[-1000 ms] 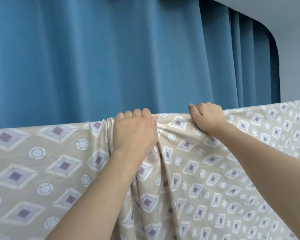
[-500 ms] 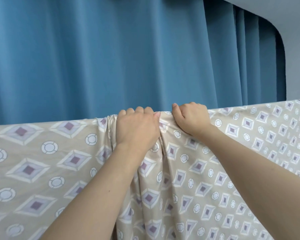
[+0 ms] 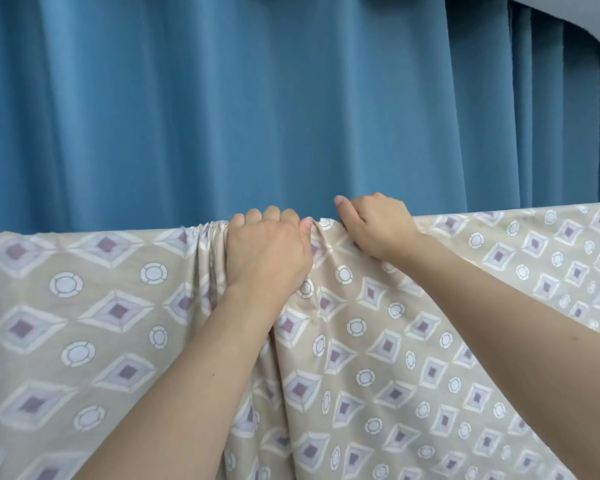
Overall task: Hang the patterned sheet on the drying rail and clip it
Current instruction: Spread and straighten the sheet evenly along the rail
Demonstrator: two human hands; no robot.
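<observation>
Closing leftward along the top fold, the right hand [image 3: 378,225] now grips the patterned sheet [image 3: 378,341] just beside the left hand [image 3: 267,251], both curled over its left-to-right edge at frame centre, bunched folds between them.

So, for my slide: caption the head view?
Both hands, left hand and right hand, gripping bunched patterned sheet.

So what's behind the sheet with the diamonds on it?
Above the patterned sheet you can see a blue curtain behind it. Both hands, left hand and right hand, grip its top edge. Whatever is directly behind or under the sheet is covered.
</observation>
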